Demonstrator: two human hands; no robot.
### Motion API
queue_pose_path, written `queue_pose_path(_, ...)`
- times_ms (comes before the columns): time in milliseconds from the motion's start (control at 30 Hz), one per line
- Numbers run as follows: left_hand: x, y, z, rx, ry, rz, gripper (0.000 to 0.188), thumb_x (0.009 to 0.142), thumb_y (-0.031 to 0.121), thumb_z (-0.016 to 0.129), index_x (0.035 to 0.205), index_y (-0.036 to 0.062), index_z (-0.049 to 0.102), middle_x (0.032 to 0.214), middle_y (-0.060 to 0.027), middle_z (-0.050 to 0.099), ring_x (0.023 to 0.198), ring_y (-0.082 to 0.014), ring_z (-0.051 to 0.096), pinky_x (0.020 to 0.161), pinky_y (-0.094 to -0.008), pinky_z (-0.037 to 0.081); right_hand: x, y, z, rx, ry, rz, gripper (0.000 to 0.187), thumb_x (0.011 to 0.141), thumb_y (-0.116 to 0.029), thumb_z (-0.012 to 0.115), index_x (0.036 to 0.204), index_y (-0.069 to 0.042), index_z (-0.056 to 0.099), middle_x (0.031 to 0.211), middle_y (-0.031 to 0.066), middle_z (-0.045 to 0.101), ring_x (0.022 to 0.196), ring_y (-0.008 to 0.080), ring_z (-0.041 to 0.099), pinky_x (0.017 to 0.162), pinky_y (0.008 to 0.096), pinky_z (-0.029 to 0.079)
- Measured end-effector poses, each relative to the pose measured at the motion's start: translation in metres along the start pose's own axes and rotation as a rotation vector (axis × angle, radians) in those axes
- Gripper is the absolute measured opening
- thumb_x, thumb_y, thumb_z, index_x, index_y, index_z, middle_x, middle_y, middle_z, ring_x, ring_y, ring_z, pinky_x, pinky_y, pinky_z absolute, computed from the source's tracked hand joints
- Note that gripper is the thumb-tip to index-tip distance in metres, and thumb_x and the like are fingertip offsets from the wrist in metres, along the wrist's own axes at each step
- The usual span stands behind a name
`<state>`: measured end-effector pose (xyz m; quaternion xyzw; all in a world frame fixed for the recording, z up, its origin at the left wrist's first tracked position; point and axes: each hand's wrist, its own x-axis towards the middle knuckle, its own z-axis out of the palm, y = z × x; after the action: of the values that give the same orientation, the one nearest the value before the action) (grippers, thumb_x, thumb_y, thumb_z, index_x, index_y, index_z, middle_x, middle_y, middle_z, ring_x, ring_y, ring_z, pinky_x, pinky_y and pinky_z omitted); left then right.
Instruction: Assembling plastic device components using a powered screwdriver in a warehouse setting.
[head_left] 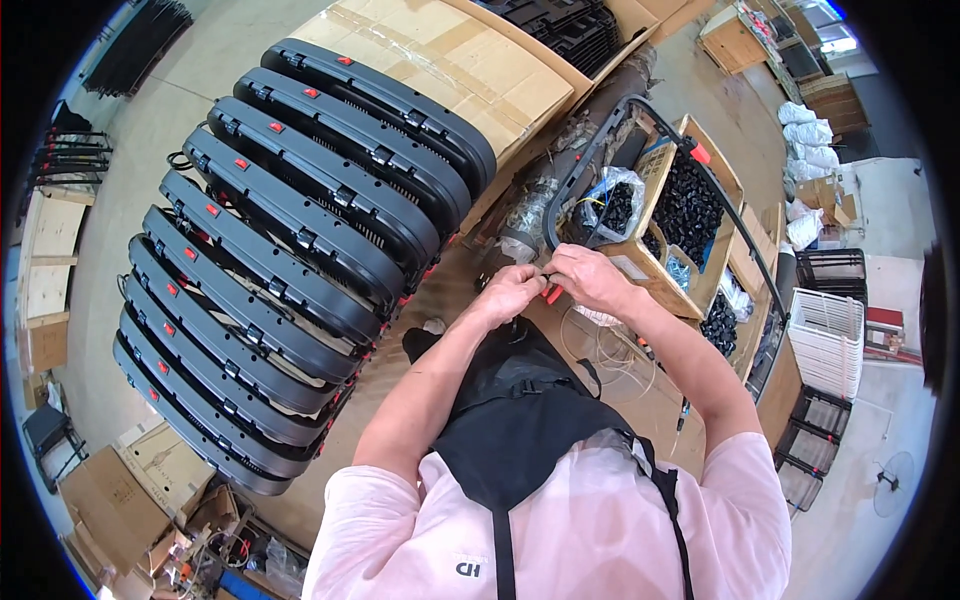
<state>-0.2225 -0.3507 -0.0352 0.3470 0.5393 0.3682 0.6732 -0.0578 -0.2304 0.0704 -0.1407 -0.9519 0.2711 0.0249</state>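
In front of my waist, my left hand (508, 294) and my right hand (590, 280) are closed with their fingertips together. A small dark piece shows between them, too small to name. Just below the fingertips is a bright red part (554, 293). One leg of a bent black tube frame (556, 215) comes down to my right hand, which hides its lower end; I cannot tell whether the hand grips it. The frame arches over a wooden box (655, 205) of small black parts (690, 205), and a red piece (699, 152) sits on its far side.
At the left stands a long row of black housings (300, 185) with red switches. A large cardboard box (450, 60) lies beyond them. Clear plastic bags (615, 195) and loose cords (625, 365) are near the wooden box. White baskets (828, 340) are stacked at the right.
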Motion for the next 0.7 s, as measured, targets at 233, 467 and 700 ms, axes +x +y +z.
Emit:
queue_pose_path(233, -0.003, 0.008, 0.005, -0.123, 0.012, -0.040, 0.024, 0.101, 0.025, 0.061, 0.105, 0.0031, 0.070, 0.078, -0.0011, 0.064, 0.060, -0.0123, 0.063, 0.060, -0.0299, 0.050, -0.001, 0.002, 0.001, -0.040, -0.117, 0.066, 0.022, 0.086, -0.006, 0.073, 0.105, -0.002, 0.062, 0.100, 0.0164, 0.060, 0.101, 0.0385, 0.064, 0.087, 0.0467, 0.054)
queue_pose_path(467, -0.004, 0.000, 0.000, -0.009, 0.153, -0.058, 0.032, 0.094, 0.028, 0.063, 0.105, 0.0016, 0.077, 0.079, -0.0056, 0.069, 0.071, -0.0132, 0.062, 0.067, -0.0340, 0.050, -0.052, -0.053, 0.058, 0.196, 0.100, 0.672, 0.042, 0.092, -0.027, 0.075, 0.124, -0.005, 0.059, 0.093, 0.0150, 0.069, 0.086, 0.0348, 0.072, 0.076, 0.0450, 0.057)
queue_pose_path(700, 0.001, 0.008, 0.003, 0.087, 0.023, -0.114, 0.032, 0.100, 0.031, 0.066, 0.106, 0.0006, 0.075, 0.082, -0.0044, 0.072, 0.075, -0.0128, 0.065, 0.070, -0.0329, 0.054, -0.038, 0.068, 0.150, 0.548, -0.067, 1.458, 0.045, 0.093, -0.046, 0.071, 0.105, -0.003, 0.073, 0.078, 0.0156, 0.071, 0.065, 0.0289, 0.072, 0.054, 0.0408, 0.058)
